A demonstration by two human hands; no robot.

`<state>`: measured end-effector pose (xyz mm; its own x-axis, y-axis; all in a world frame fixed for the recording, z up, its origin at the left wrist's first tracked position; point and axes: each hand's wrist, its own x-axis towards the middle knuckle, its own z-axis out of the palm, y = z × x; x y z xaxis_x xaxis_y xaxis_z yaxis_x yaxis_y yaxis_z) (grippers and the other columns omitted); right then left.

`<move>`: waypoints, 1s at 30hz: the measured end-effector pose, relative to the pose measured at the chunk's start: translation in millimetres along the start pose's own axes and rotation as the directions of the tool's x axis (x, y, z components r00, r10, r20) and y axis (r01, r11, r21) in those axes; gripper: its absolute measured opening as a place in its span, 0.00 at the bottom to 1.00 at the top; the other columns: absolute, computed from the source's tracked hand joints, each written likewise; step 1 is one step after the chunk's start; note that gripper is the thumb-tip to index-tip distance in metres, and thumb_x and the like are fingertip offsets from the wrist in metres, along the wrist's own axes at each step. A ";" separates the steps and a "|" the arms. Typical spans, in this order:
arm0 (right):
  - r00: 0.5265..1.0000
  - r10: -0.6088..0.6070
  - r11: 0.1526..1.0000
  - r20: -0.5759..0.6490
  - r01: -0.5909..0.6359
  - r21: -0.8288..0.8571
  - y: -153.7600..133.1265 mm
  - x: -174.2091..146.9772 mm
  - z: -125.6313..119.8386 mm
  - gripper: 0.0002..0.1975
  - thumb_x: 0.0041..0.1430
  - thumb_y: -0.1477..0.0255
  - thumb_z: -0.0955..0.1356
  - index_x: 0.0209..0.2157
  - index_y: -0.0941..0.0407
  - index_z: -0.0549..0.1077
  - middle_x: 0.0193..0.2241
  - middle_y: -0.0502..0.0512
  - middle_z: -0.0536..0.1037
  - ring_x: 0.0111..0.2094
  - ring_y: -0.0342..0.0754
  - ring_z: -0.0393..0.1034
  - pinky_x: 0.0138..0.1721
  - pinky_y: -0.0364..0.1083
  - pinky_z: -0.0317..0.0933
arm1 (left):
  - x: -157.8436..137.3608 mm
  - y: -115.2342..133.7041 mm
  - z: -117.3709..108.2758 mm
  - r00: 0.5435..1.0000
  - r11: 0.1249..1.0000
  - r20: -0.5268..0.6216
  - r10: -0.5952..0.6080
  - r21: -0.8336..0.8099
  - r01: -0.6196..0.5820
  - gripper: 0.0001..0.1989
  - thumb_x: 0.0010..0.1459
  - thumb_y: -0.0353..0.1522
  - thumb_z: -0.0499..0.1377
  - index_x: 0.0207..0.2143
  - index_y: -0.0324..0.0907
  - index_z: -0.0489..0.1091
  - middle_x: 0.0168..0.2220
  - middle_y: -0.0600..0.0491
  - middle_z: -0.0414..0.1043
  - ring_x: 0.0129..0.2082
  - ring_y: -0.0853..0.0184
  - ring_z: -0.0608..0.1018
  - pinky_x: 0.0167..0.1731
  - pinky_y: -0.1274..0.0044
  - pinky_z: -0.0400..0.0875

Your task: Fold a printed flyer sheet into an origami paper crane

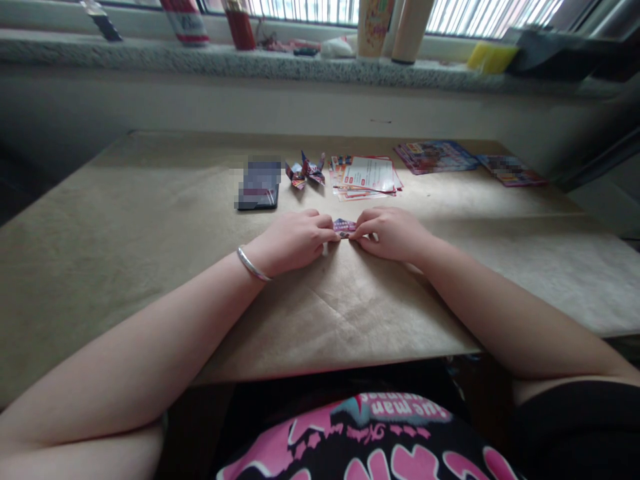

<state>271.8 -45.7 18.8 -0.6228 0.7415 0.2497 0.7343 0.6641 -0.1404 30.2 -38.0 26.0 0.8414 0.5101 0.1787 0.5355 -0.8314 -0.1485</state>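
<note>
A small folded piece of printed paper (344, 227), purple and pink, lies on the table between my hands. My left hand (300, 237), with a silver bangle on its wrist, pinches the paper's left edge. At the right edge, the thumb and fingers of my right hand (393, 233) are closed on the same paper. Both hands rest low against the tabletop. Just beyond them stand two folded paper cranes (306, 172) in dark printed paper. Part of the folded paper is hidden by my fingertips.
A dark phone (259, 183) lies left of the cranes. Right of them is a pile of printed sheets (367, 175); farther right lie glossy booklets (435, 155) and another stack (513, 170). Bottles, a red jar (239, 25) and a yellow item (493, 57) line the stone windowsill (300, 65).
</note>
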 end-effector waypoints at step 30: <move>1.000 0.006 0.989 0.023 -0.009 0.145 16.5 -3.8 -0.4 0.09 0.59 0.71 0.69 0.36 0.50 0.84 0.39 0.53 0.81 0.35 0.45 0.72 0.39 0.46 0.64 | -3.8 -6.6 -4.0 1.000 0.998 0.003 -0.003 -0.058 0.003 0.15 0.62 0.28 0.54 0.41 0.43 0.81 0.45 0.52 0.81 0.40 0.65 0.80 0.41 0.74 0.74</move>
<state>286.4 -37.6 15.9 -0.6247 0.7472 0.2268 0.6928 0.6643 -0.2805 23.2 -35.3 30.2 0.8401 0.5129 0.1766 0.5328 -0.8414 -0.0910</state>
